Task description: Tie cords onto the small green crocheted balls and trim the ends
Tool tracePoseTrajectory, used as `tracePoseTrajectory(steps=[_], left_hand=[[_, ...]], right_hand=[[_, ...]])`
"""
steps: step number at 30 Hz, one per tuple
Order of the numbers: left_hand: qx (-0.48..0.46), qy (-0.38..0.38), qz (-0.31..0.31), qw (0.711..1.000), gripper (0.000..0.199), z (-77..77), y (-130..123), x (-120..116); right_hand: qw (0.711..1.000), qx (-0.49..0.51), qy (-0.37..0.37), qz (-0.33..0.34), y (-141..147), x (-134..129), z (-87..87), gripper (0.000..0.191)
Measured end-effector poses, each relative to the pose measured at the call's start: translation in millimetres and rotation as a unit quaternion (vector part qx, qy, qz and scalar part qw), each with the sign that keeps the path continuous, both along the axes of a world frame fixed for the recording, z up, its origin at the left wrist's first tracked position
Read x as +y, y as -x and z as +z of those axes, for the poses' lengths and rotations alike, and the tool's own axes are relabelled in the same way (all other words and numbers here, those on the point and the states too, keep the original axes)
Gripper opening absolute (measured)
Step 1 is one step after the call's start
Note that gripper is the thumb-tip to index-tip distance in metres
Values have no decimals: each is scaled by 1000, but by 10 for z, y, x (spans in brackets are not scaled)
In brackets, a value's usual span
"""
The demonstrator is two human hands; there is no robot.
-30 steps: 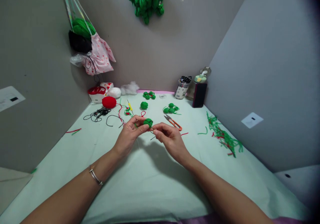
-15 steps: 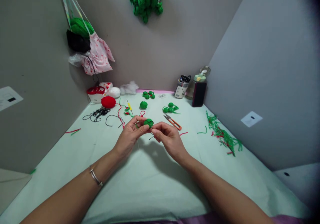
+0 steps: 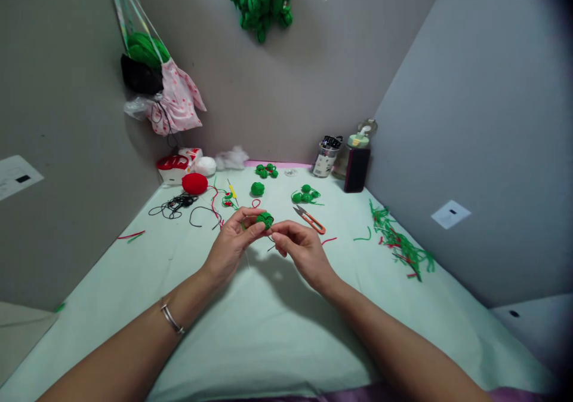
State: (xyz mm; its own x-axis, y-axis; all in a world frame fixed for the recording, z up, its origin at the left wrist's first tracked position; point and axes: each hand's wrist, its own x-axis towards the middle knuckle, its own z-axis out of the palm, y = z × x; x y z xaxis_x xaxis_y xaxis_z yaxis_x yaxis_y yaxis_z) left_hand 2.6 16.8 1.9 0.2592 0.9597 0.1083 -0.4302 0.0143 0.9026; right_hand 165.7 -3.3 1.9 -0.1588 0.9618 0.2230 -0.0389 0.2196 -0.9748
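Between the thumb and fingers of my left hand (image 3: 234, 238) is a small green crocheted ball (image 3: 265, 220) with dark strands across it. My right hand (image 3: 301, 248) is closed in a pinch at the ball's right side; what its fingertips grip is too small to make out. A short dark thread end hangs below the ball, between the hands. Just beyond my right hand lie orange-handled thread snips (image 3: 311, 221). A green yarn ball (image 3: 257, 189) and a yellow-handled hook (image 3: 231, 189) lie farther back.
Red yarn (image 3: 194, 183) and black cord (image 3: 174, 205) lie at the left. Green crocheted pieces (image 3: 305, 195) sit behind the snips. Yarn scraps (image 3: 403, 246) are heaped at the right. A pen cup (image 3: 324, 160) and an upright phone (image 3: 357, 170) stand at the back right.
The green ball has tilted slightly in my left hand. Both hands stay in nearly the same place.
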Motion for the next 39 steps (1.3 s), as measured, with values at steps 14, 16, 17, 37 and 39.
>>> tracePoseTrajectory(steps=[14,16,17,37,39], left_hand=[[11,-11,2,1000,23,-3,-11,2],[23,-25,9,999,22,-31,-20,2],[30,-33,8,999,21,-50,-28,2],[134,-3,-115,984,28,-159,-2,55],[138,2,-123,983,28,-153,-12,52]], right_hand=[[999,-28,-23,-30,-15,20,9,11],[999,-14,-9,-30,-8,30,11,14],[999,-8,-9,-35,-4,33,14,16],[987,-128,-96,-14,-231,150,134,21],[994,-76,-67,-47,-266,200,108,22]])
